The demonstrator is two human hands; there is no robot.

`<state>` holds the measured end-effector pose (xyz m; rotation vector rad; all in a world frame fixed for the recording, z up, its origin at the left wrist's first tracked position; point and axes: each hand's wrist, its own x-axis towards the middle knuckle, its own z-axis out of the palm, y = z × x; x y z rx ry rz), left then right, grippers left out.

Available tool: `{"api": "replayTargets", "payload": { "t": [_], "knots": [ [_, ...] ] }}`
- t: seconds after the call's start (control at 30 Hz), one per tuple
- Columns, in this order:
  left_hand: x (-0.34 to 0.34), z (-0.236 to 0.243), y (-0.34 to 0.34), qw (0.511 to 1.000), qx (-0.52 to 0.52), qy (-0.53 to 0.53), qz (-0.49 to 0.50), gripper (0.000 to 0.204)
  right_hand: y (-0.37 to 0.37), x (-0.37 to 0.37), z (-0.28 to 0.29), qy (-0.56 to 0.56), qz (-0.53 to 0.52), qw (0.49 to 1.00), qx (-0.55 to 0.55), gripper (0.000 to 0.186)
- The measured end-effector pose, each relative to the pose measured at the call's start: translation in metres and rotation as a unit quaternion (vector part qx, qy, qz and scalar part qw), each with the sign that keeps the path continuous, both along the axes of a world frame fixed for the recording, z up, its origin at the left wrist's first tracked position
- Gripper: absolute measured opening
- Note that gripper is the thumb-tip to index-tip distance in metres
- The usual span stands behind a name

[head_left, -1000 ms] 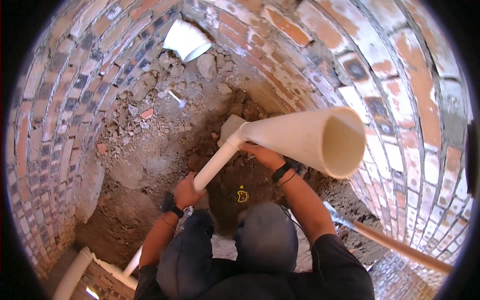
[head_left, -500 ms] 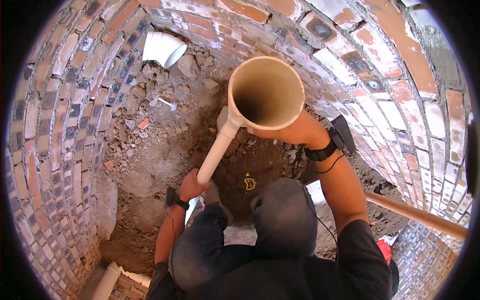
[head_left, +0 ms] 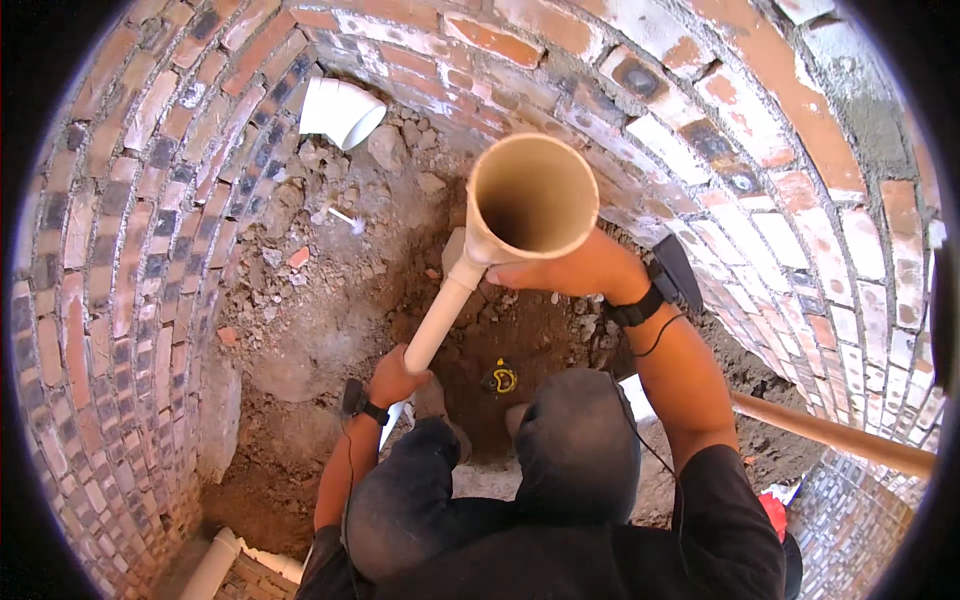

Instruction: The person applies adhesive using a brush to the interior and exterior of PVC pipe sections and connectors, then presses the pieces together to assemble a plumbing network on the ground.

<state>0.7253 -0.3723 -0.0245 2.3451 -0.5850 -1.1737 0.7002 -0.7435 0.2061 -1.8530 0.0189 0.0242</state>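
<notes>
Closest to my viewpoint, the beige pipe (head_left: 482, 247) turns its wide, open mouth up at me; below that mouth its surface runs in to a collar, and from there a slimmer length angles down and left. My right hand (head_left: 585, 268) holds it from the right, just under the mouth: I see the thumb against the pipe next to the collar, but the fingers are hidden behind, so I can't tell how far they wrap. My left hand (head_left: 397, 376) is curled closed around the bottom of the slim length, so the collar sits between my two grips, much nearer the right one. Each wrist wears a black strap, and my bent knees (head_left: 580, 440) are below.

Down on the dirt, under the pipe and between the hands, I see a small yellow curved object (head_left: 505, 379), touched by neither hand. A wooden handle (head_left: 830, 433) slants away past my right forearm. Beyond the left hand, rubble spreads out with a red brick fragment (head_left: 299, 257) and a small white stick with a bristly-looking end (head_left: 345, 220). Farthest off, a white pipe elbow (head_left: 340, 112) lies in the corner against the brick wall (head_left: 570, 110).
</notes>
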Motion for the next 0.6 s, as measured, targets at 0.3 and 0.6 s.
{"api": "replayTargets", "payload": {
  "t": [0.3,0.6],
  "knots": [
    [-0.004,0.011,0.005,0.999,-0.038,-0.003,0.031,0.063,0.004,-0.002,-0.015,-0.010,0.004,1.000,0.004,0.066],
    [-0.005,0.004,0.013,0.998,-0.052,0.007,0.041,0.061,-0.032,-0.038,-0.094,-0.009,0.042,0.948,-0.315,0.051]
  ]
}}
